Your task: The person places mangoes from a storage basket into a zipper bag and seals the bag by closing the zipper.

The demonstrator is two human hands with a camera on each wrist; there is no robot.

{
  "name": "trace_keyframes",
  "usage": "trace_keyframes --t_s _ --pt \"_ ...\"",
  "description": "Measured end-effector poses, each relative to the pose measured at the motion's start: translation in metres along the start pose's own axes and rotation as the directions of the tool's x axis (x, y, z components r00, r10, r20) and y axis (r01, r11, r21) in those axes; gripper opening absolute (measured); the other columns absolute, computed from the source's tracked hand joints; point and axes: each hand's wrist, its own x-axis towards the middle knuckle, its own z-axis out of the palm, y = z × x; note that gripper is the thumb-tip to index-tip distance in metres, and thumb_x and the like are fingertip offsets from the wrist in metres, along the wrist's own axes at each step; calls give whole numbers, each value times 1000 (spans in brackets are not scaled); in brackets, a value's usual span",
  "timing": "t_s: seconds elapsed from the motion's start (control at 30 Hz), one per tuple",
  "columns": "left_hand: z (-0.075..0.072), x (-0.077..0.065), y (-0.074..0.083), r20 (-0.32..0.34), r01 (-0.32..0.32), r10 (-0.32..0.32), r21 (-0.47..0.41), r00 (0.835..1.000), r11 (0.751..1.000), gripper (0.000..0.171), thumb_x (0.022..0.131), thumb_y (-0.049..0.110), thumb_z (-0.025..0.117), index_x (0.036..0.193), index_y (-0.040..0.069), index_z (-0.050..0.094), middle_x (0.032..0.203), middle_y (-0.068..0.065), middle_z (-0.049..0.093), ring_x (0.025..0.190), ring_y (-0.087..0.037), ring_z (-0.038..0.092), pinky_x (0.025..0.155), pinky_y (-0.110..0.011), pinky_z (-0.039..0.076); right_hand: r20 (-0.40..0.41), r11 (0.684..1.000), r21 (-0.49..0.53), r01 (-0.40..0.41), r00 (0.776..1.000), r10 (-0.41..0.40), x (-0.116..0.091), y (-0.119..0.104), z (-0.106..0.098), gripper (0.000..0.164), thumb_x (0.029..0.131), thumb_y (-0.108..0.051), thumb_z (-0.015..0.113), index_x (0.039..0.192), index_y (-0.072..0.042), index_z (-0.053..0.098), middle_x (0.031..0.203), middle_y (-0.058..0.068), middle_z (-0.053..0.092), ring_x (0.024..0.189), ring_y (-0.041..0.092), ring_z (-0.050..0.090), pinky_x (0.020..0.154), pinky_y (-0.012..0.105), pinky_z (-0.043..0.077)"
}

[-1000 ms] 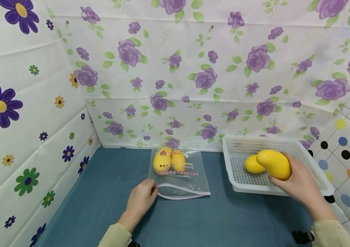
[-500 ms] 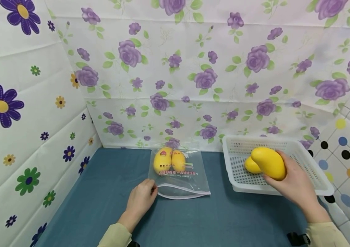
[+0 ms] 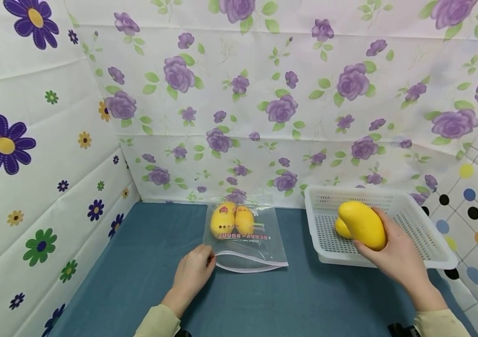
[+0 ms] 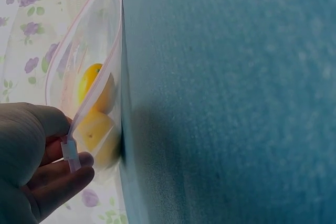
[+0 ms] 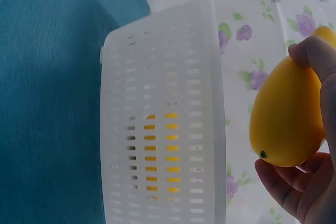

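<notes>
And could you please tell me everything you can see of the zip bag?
The zip bag is clear and looks like plastic, with pink lettering. It lies on the blue-green surface, its pale-edged mouth gaping on the near side. A pale slider-like piece sits at its left corner, where the left hand pinches the bag. Two yellow fruits rest side by side inside, at the far end.

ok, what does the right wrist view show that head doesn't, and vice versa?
Right wrist only: the dark-green spot on the end of the held yellow fruit.

Head only: the left hand gripping the zip bag, two bagged fruits, the dotted cloth.

Both: the right hand, that held fruit, the white basket, yellow inside it (through slots in right wrist), the blue surface, the rose-print cloth.
</notes>
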Motion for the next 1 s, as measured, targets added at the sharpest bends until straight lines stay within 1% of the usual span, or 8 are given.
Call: trace_keyframes --t_s 0.23,0.4,0.5,0.57,0.67,0.73,0.87,1.0 --pt "0 -1 -1 -8 -4 4 -11 1000 1000 27 88 8 88 80 17 65 73 7 53 59 -5 48 54 -25 44 6 1000 7 -5 1000 5 -3 -7 4 104 88 -48 88 167 -10 32 146 28 55 110 46 57 88 71 45" --pt "1 -2 -2 -30 -22 22 -17 999 1000 29 88 8 88 79 18 63 74 8 52 59 -5 47 54 -25 43 -6 999 30 15 1000 -15 -4 -8 8 101 88 -46 89 165 -8 36 143 26 58 106 43 59 86 66 46" --pt "0 -2 -2 -35 -27 26 -19 999 999 29 88 8 88 79 18 63 73 8 51 59 -5 46 53 -25 42 -27 999 26 24 999 -23 -5 -11 11 101 87 -44 89 165 -10 36 140 25 61 103 42 61 84 64 47" --pt "0 -2 -1 -34 -26 25 -20 999 999 29 88 7 88 79 18 63 73 8 51 59 -5 46 53 -25 42 -36 999 31 27 999 -26 -6 -14 12 101 87 -42 90 167 -14 35 139 25 61 102 42 61 82 62 47" --pt "0 -2 -1 -29 -20 20 -20 999 1000 29 88 8 88 79 18 63 73 8 51 59 -5 46 53 -25 42 -39 998 57 34 999 -32 -8 -19 15 102 86 -39 91 168 -19 34 145 24 59 104 41 62 82 61 46" --pt "0 -2 -1 -24 -16 15 -20 1000 1000 29 88 8 88 79 18 63 73 8 51 59 -5 46 53 -25 42 -40 997 67 44 998 -42 -10 -22 17 102 85 -38 92 168 -20 34 146 24 59 105 40 61 83 61 47" --pt "0 -2 -1 -21 -10 10 -22 1000 1000 29 88 8 88 79 18 63 73 8 51 59 -5 46 53 -25 42 -48 995 64 76 996 -73 -14 -28 23 102 84 -36 93 167 -18 36 141 23 61 103 38 60 83 61 47" --pt "0 -2 -1 -23 -12 11 -22 1000 1000 28 88 8 88 80 18 64 73 8 51 59 -5 46 53 -25 42 -58 993 69 92 994 -89 -16 -33 29 103 83 -34 94 167 -20 36 141 20 62 101 37 61 81 60 48"
